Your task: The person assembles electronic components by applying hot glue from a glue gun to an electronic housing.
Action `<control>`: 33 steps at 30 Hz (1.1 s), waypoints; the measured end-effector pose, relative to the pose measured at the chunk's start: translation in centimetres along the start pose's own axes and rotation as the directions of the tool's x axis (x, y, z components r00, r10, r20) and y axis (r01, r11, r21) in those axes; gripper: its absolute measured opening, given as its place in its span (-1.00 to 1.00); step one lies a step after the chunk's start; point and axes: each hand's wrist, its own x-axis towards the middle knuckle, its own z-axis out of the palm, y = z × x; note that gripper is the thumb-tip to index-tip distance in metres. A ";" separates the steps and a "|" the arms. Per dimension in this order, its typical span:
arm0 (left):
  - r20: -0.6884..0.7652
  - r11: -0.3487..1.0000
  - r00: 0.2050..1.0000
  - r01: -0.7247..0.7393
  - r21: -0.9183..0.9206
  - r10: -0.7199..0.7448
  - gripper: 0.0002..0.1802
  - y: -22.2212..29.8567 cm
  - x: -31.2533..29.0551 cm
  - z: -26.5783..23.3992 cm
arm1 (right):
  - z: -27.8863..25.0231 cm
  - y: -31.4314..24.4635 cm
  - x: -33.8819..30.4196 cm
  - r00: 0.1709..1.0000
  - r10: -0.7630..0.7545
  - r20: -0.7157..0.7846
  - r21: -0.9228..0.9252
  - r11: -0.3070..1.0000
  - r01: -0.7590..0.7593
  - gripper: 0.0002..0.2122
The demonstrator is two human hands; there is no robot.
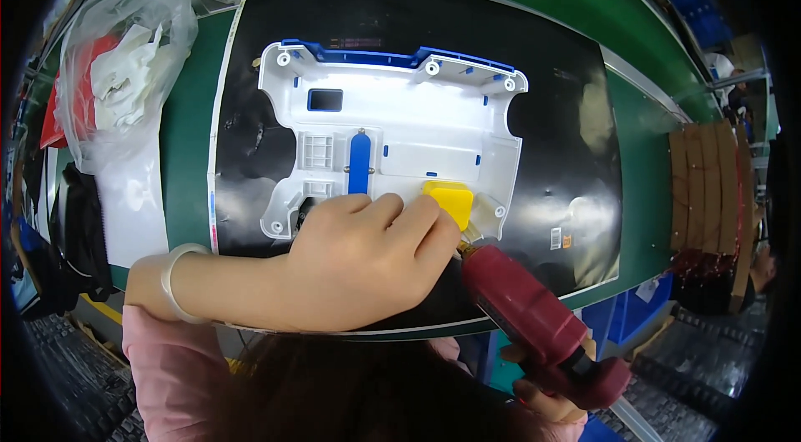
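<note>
While the left hand (367,262) presses flat on the white plastic housing (392,141) near the tabletop's (651,141) front edge, the right hand (555,396) grips a red power screwdriver (534,317), its tip at the yellow corner piece (449,200); fastening looks underway, unfinished.

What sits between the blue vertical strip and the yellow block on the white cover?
In the head view, only bare white cover lies between the blue strip and yellow block; the left hand lies just below.
</note>
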 end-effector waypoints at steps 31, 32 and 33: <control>0.015 0.999 1.000 0.005 -0.044 -0.004 -0.81 -0.3 0.2 0.1 | -0.5 0.9 -0.6 0.991 -0.085 0.104 -0.013 0.996 0.087 -0.42; 0.018 0.999 1.000 0.006 -0.035 -0.005 -0.81 -0.3 0.2 0.1 | -0.3 1.0 -1.0 0.999 -0.016 0.036 0.039 0.999 0.014 -0.42; 0.017 0.999 1.000 0.005 -0.037 -0.004 -0.81 -0.3 0.2 0.1 | -0.2 1.1 -1.3 0.999 -0.015 0.034 0.038 0.999 0.013 -0.42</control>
